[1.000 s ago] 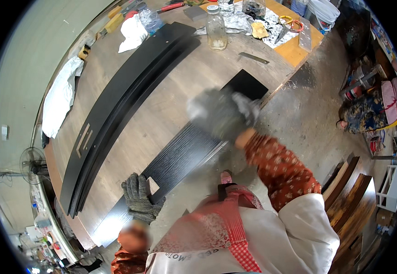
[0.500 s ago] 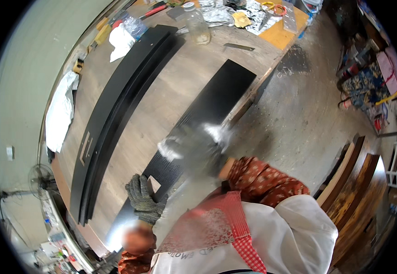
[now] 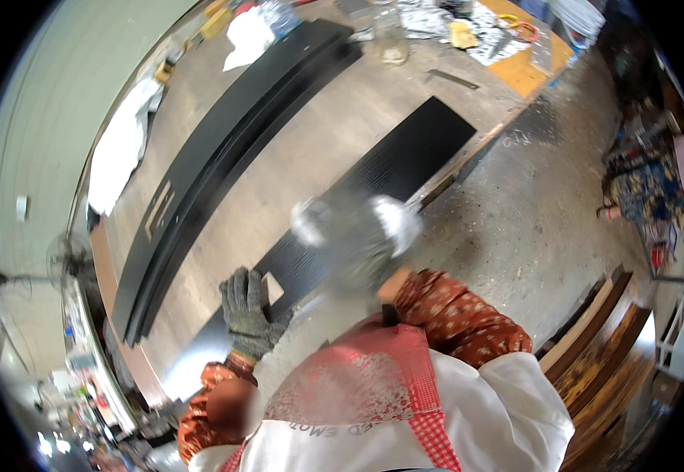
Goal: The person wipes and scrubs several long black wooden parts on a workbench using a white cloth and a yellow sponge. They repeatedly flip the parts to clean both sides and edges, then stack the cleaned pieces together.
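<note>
A long black board [image 3: 405, 153] with a grained face lies across the near side of the workbench. My left hand [image 3: 246, 311], in a dark grey knit glove, rests flat on its near end with fingers stretched out. A pale rectangular cutout [image 3: 273, 289] in the board shows beside those fingers. My right hand [image 3: 365, 263], also gloved and smeared by motion, is over the middle of the board. It holds a crumpled white cloth [image 3: 399, 224], whose ends stick out on both sides. The fingers themselves are blurred.
Stacked black boards [image 3: 224, 141] lie along the bench's left side, near a white cloth bundle [image 3: 125, 141]. At the far end are a glass jar [image 3: 390, 39], a flat metal strip [image 3: 453, 79], a yellow sponge [image 3: 462, 35] and scissors [image 3: 519, 26]. Brown wooden boards [image 3: 605, 346] stand at right.
The whole view has shifted, so the bench and boards sit farther right and higher. My right hand stays blurred over the board with the cloth; my left hand keeps its place beside the cutout.
</note>
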The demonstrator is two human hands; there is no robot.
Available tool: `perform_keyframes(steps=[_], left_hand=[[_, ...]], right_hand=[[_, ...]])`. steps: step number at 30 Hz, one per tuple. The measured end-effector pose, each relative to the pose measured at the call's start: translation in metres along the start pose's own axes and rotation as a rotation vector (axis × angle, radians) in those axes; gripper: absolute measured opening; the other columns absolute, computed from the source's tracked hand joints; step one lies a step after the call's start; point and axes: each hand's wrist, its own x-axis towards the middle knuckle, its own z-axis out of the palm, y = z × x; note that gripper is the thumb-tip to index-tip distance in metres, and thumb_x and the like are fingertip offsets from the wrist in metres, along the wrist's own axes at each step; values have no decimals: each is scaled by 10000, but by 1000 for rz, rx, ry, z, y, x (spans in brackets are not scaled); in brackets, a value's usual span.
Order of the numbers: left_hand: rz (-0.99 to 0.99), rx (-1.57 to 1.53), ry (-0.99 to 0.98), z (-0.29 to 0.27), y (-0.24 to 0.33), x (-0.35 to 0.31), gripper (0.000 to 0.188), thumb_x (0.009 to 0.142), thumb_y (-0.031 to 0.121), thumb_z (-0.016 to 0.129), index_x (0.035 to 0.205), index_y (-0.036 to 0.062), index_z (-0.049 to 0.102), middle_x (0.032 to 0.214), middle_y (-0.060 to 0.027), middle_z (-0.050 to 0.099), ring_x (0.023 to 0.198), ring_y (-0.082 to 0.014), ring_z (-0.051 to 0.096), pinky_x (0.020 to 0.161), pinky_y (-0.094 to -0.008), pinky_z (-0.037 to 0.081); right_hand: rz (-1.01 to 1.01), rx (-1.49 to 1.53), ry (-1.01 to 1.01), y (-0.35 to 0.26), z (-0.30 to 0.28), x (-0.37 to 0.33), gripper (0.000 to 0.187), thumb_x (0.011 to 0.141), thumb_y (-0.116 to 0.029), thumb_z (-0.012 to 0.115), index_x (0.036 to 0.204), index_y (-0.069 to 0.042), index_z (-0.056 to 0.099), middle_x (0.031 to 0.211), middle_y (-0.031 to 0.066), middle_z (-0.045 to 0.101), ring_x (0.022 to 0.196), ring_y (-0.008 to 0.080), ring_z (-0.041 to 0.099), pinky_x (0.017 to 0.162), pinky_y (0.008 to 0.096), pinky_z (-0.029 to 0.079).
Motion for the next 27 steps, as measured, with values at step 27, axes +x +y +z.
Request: perform_keyframes(steps=[27], left_hand=[[-292,-494,558,23,18,9,641,681,381,779,1204,60,598,1253,-212,562,1161,-381,555,971,-474,462]], right_hand=[[-6,1168,-225,-92,4,37,417,908,-119,589,1312,-19,557,1282,162,585,1161,308,584,976,403,477]])
